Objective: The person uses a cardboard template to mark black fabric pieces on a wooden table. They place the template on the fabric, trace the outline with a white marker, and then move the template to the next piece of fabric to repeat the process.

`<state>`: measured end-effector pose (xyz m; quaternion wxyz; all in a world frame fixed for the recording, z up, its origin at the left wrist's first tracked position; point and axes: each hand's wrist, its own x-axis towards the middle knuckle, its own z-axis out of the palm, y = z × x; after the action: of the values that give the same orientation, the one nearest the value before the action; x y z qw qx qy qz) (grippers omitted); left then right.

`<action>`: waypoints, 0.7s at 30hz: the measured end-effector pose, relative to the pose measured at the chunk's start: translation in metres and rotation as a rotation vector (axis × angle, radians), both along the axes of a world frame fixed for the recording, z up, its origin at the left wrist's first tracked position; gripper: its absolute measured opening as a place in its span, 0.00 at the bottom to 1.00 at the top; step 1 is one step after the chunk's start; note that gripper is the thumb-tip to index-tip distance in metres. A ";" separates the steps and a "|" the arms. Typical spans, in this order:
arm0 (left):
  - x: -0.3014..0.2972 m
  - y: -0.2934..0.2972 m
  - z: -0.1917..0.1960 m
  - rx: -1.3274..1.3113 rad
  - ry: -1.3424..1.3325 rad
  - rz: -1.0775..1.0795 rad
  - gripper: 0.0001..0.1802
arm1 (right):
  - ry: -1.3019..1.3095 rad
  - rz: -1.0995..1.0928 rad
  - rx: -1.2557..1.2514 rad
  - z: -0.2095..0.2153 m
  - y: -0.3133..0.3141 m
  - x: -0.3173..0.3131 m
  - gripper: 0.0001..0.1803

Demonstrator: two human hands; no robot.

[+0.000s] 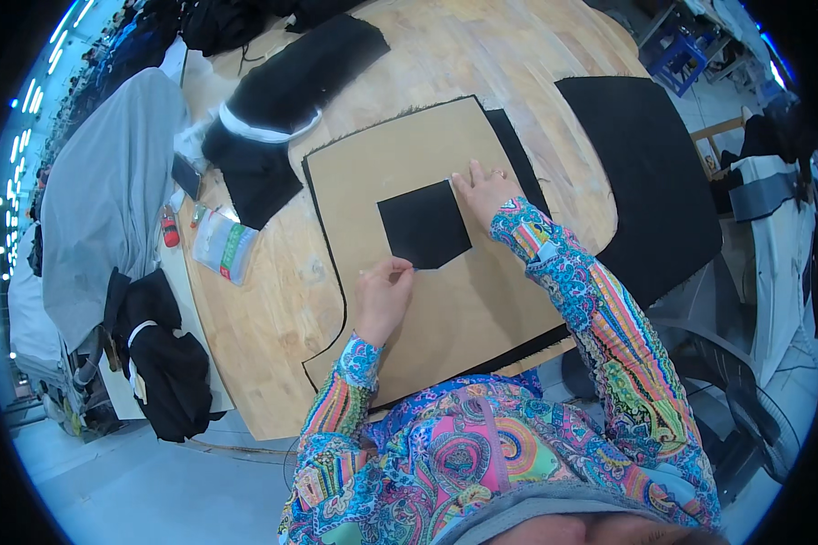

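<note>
A large tan pattern sheet (pixel 354 204) lies over black fabric, whose frayed edges show around it. In its middle is a black, five-sided pocket shape (pixel 424 225); whether this is a cutout or a piece laid on top, I cannot tell. My left hand (pixel 386 295) is pinched at the shape's lower left corner, and anything between the fingertips is too small to make out. Flat on the sheet, just right of the shape's upper corner, rests my right hand (pixel 489 193) with its fingers spread.
A cut black fabric panel (pixel 650 173) hangs over the table's right edge. Beyond the sheet lie black cloth (pixel 309 77) and a white band (pixel 254 129). Left are a plastic packet (pixel 224 245), a red bottle (pixel 169 227), a phone-like dark object (pixel 187 177) and grey cloth (pixel 109 191).
</note>
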<state>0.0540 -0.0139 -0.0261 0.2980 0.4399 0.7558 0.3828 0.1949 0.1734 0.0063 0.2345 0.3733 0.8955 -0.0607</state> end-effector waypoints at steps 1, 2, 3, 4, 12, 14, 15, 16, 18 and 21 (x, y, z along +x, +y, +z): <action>-0.004 -0.002 0.001 0.009 0.040 0.013 0.07 | 0.001 0.006 0.003 -0.001 0.001 0.000 0.49; -0.008 -0.003 0.004 -0.003 0.043 0.033 0.07 | 0.003 0.013 0.006 -0.002 0.001 -0.001 0.51; -0.011 -0.005 0.008 -0.015 0.047 0.052 0.07 | -0.008 0.015 -0.004 -0.002 0.001 -0.001 0.52; -0.014 -0.007 0.010 -0.026 0.050 0.068 0.07 | -0.020 0.013 -0.014 0.003 0.001 -0.001 0.54; -0.022 -0.012 0.006 -0.017 0.099 0.067 0.08 | -0.028 0.026 -0.005 0.004 -0.001 -0.002 0.56; -0.022 -0.011 0.006 0.013 0.055 0.067 0.08 | -0.018 0.022 0.003 0.002 0.000 0.000 0.55; -0.021 -0.012 0.005 0.030 0.008 0.072 0.08 | -0.011 0.020 0.005 0.001 0.000 0.000 0.55; -0.019 -0.010 0.007 0.046 -0.041 0.072 0.07 | -0.007 0.013 0.006 0.000 0.000 0.001 0.54; -0.008 -0.004 0.013 0.086 -0.169 0.051 0.06 | 0.001 0.000 0.011 0.000 0.000 0.003 0.53; 0.017 0.007 0.011 0.110 -0.333 0.008 0.04 | 0.005 0.007 0.014 0.003 -0.002 0.001 0.50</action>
<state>0.0705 -0.0064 -0.0146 0.3932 0.3831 0.6756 0.4922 0.1962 0.1716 0.0096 0.2299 0.3719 0.8977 -0.0543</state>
